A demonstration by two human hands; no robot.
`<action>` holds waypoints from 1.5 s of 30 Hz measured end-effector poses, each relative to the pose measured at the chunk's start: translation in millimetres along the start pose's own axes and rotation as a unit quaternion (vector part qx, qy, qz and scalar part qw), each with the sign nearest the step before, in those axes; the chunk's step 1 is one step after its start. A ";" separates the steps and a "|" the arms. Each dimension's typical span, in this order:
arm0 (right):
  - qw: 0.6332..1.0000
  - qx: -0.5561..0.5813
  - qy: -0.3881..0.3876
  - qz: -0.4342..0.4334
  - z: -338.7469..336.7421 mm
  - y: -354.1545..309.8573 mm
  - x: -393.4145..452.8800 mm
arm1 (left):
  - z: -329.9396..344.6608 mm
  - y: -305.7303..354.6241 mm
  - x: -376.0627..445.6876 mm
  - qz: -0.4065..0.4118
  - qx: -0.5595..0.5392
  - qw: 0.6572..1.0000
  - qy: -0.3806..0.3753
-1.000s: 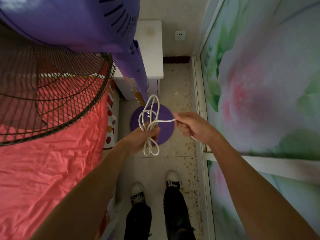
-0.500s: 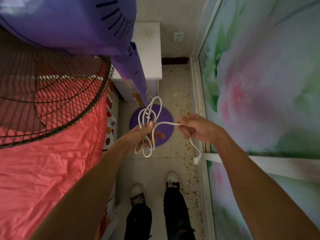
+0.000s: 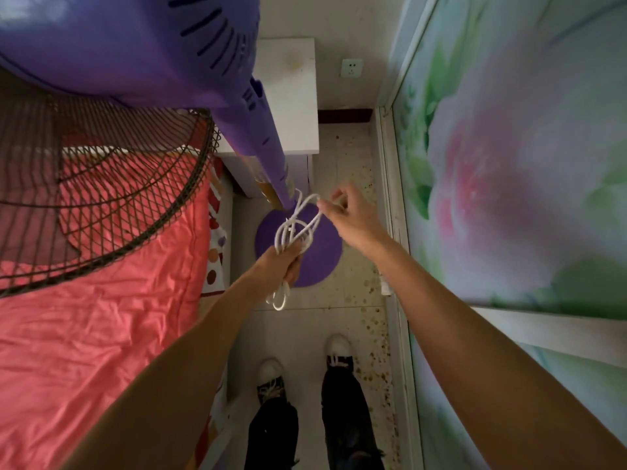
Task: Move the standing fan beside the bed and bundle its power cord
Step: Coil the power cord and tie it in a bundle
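The purple standing fan (image 3: 135,56) rises close under the camera, its pole (image 3: 261,144) running down to a round purple base (image 3: 322,256) on the floor next to the bed (image 3: 101,317). Its dark wire grille (image 3: 101,205) overhangs the pink bedsheet. The white power cord (image 3: 298,228) is gathered in loops. My left hand (image 3: 281,262) is closed around the middle of the loops, with some hanging below the fist. My right hand (image 3: 353,215) pinches the top of a loop, just right of the pole's foot.
A white bedside cabinet (image 3: 291,96) stands behind the fan, with a wall socket (image 3: 352,67) beyond it. A wardrobe door with a flower print (image 3: 509,164) lines the right side. My two shoes (image 3: 305,368) stand on the narrow speckled floor strip.
My right hand has gone from pulling the cord out sideways to the right to holding a loop's top up near the pole. The dangling plug end is no longer visible.
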State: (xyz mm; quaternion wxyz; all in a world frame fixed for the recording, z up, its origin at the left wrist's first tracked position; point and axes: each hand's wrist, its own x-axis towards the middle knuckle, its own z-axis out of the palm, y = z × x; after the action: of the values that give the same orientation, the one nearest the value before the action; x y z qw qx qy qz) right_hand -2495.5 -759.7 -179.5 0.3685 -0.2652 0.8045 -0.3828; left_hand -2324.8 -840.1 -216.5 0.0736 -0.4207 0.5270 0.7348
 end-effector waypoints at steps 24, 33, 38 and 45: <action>0.976 0.047 -0.191 0.093 27.5 36.5 -63.2 | 37.6 27.5 -2.9 -0.127 -0.045 0.990 -0.043; 0.950 -0.220 -0.219 0.019 -16.9 47.9 -57.8 | 16.6 58.5 -13.9 0.342 0.631 0.673 0.177; 0.936 -0.258 -0.241 0.001 -32.5 37.3 -55.6 | 34.6 69.6 17.5 0.234 0.831 0.487 -0.130; 0.974 -0.059 -0.217 -0.010 -64.0 38.1 -51.9 | 32.9 62.8 36.0 0.265 0.831 0.477 -0.110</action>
State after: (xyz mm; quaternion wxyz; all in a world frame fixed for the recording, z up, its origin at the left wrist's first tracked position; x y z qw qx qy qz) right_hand -2521.5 -674.5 -162.4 0.5142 -0.3707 0.7240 -0.2720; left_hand -2400.1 -851.9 -193.8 0.2478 0.0811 0.9652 -0.0214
